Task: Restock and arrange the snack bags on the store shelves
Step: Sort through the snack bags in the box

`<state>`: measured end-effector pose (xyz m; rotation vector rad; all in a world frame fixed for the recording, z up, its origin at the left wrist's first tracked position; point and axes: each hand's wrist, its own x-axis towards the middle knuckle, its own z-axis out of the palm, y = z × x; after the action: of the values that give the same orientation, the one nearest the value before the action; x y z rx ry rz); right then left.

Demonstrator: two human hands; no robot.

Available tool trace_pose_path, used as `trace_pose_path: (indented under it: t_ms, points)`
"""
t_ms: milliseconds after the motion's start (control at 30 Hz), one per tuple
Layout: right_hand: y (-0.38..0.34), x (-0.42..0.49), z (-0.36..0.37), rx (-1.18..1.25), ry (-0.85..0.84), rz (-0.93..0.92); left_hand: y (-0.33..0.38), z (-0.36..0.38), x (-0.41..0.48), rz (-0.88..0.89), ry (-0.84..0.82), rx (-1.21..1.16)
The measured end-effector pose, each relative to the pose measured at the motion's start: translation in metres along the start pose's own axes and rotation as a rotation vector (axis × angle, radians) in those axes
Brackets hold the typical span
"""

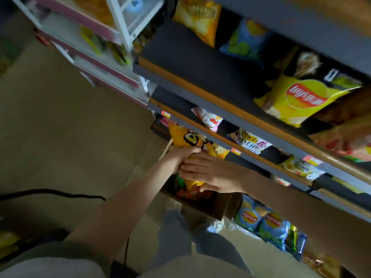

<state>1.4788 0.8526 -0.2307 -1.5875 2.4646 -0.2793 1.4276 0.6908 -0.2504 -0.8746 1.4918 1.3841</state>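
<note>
While my left hand (181, 157) and right hand (208, 174) both clasp the orange snack bag (187, 138), it sits above the cardboard box (218, 205), just outside the lower shelf (200, 127). Its face carries a black-and-white cartoon. Beige floor (70, 127) lies left of the box. Two blue chip bags (259, 221) lie right of it.

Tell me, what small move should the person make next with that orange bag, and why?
Probably lift the orange bag up and onto the lower shelf just above it. Both the left hand and the right hand grip the bag over the cardboard box, and the dark shelf has open space beside the white bag.
</note>
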Motion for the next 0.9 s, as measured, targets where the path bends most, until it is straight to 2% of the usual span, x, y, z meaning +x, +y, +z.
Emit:
trace_pose_path:
  t_ms: [100, 167, 267, 367, 467, 533, 633, 900]
  points:
    - [0.006, -0.006, -0.051, 0.204, 0.065, 0.307, 0.025, -0.011, -0.041, 0.184, 0.063, -0.085]
    - [0.007, -0.006, -0.084, 0.395, 0.122, 0.551, 0.038, -0.020, -0.069, 0.333, 0.044, -0.162]
    - [0.005, 0.002, -0.127, 0.797, 0.259, 0.779, 0.059, -0.029, -0.108, 0.553, 0.024, -0.161]
    - [0.004, 0.008, -0.163, 1.207, 0.501, 0.760, 0.079, -0.032, -0.143, 0.707, -0.033, -0.157]
    - [-0.002, 0.008, -0.193, 1.407, 0.572, 0.689, 0.090, -0.039, -0.173, 0.837, -0.123, -0.170]
    - [-0.008, 0.006, -0.207, 1.430, 0.603, 0.638, 0.099, -0.043, -0.188, 0.940, -0.237, -0.147]
    - [-0.017, 0.002, -0.222, 1.415, 0.624, 0.619, 0.104, -0.047, -0.205, 0.982, -0.332, -0.069]
    - [-0.034, 0.011, -0.234, 1.433, 0.523, 0.585, 0.092, -0.060, -0.224, 1.024, -0.270, 0.074]
